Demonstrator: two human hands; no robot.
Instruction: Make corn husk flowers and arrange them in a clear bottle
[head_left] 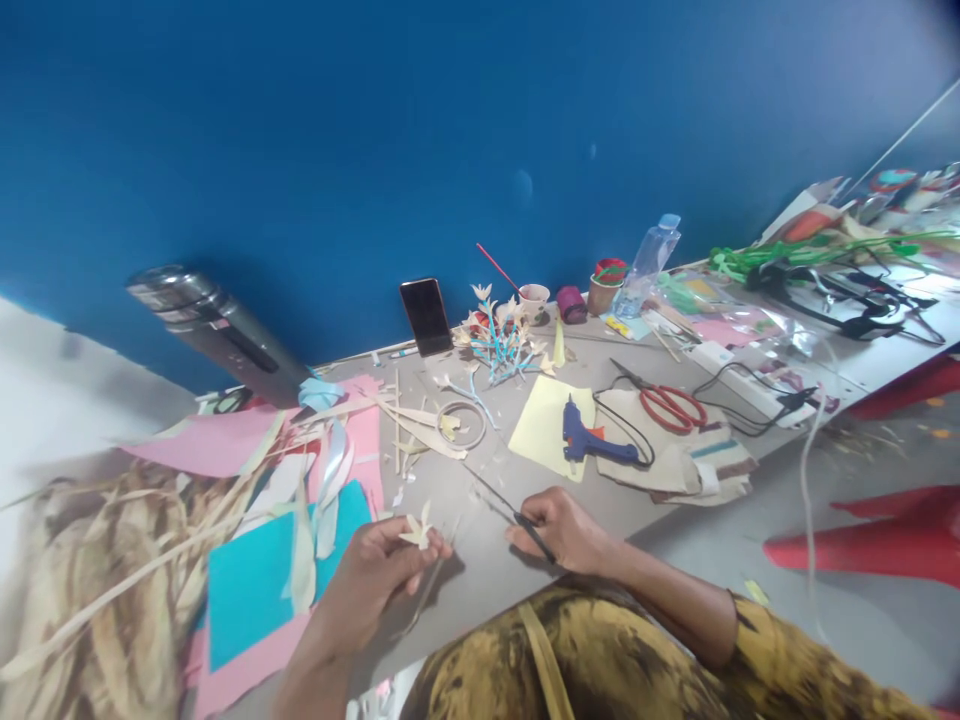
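Between the thumb and fingers of my left hand (pixel 382 570) is a small cream artificial flower (pixel 418 530) with pointed petals. A thin pale strand hangs near those fingers. My right hand (pixel 559 530) is closed around a slender black-handled tool (pixel 529 525), whose long thin tip points up and left; its exact kind is unclear. Beyond both hands lies a ring-shaped roll (pixel 484 432), beside cut husk strips (pixel 420 425). A bunch of similar cream flowers on blue stems (pixel 499 345) rests farther back.
A blue glue gun (pixel 592 440) lies on yellow paper and cloth, near red-handled scissors (pixel 671 405). At left are dried husks (pixel 97 600), turquoise paper (pixel 251 590) and a steel flask (pixel 232 335). A phone (pixel 426 315) leans against the blue wall; a plastic bottle (pixel 654 262) stands right.
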